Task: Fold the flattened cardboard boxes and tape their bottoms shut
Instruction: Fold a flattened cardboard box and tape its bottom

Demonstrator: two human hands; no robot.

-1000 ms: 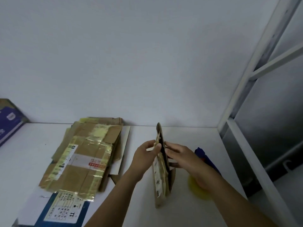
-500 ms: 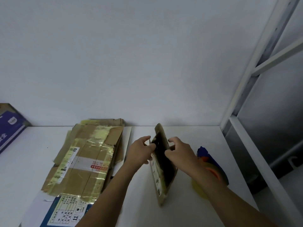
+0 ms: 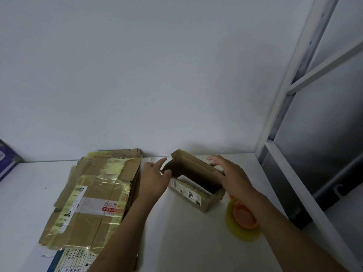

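A small brown cardboard box [image 3: 193, 195] stands on the white table [image 3: 186, 242], spread into an open rectangle with a printed label on its near wall. My left hand [image 3: 154, 178] pinches the flap at its left end between thumb and fingers. At the right end my right hand [image 3: 233, 177] holds the far wall, thumb inside and fingers spread over the outside. A stack of flattened, taped cardboard boxes [image 3: 94, 193] lies to the left. A yellow tape roll on an orange dispenser [image 3: 243, 215] lies to the right, partly hidden under my right forearm.
A white metal shelf frame [image 3: 279, 107] rises along the table's right edge. A purple box [image 3: 6, 161] leans at the far left. A blue-and-white printed carton [image 3: 72, 260] sticks out from under the stack at the bottom. The wall runs just behind the box.
The box was flat and held upright on edge; my hands have pulled its walls apart, and it now sits open as a rectangle on the table.
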